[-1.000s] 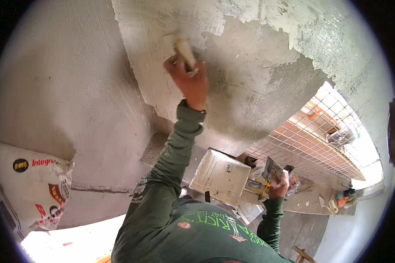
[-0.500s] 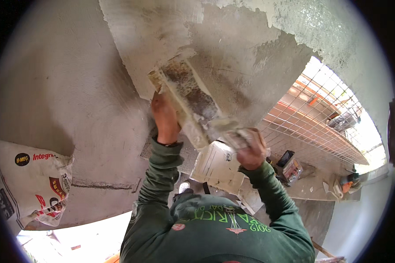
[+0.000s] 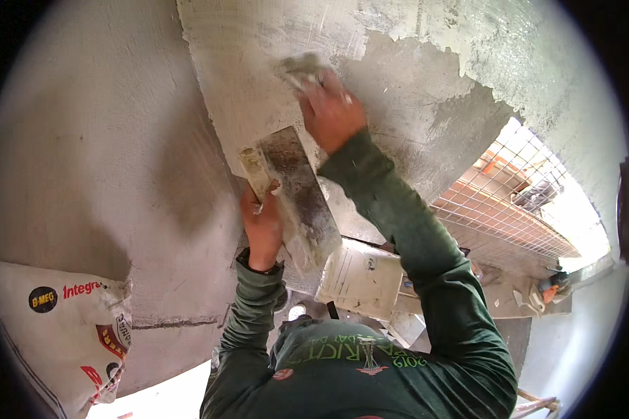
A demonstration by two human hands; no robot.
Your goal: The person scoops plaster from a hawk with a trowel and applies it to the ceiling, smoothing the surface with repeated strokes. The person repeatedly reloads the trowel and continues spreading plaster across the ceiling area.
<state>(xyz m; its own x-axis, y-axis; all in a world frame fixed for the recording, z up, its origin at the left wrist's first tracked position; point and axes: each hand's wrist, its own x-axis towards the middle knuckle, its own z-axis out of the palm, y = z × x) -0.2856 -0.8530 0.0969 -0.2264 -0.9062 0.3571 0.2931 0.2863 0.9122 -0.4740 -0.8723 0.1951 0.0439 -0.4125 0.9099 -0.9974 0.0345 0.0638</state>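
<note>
My left hand (image 3: 262, 227) is closed on the left edge of a long rectangular plaster board (image 3: 302, 185), dark on its face and crusted with pale compound along the side. Higher up, my right hand (image 3: 334, 115) grips a trowel (image 3: 302, 68) smeared by motion, so its exact shape is unclear. The blade is up against the wall (image 3: 258, 91), where a pale skim coat (image 3: 251, 42) lies over darker grey cement. The board is tilted below my right hand, apart from the trowel.
A white printed sack (image 3: 63, 335) is at the lower left. A pale box-shaped container (image 3: 360, 279) stands below the board. To the right, a wire mesh (image 3: 503, 202) covers an opening above a ledge with tools (image 3: 538, 297).
My right hand has moved from the board's lower end up and left to the wall, taking the trowel along. The board, in my left hand, has shifted slightly downward.
</note>
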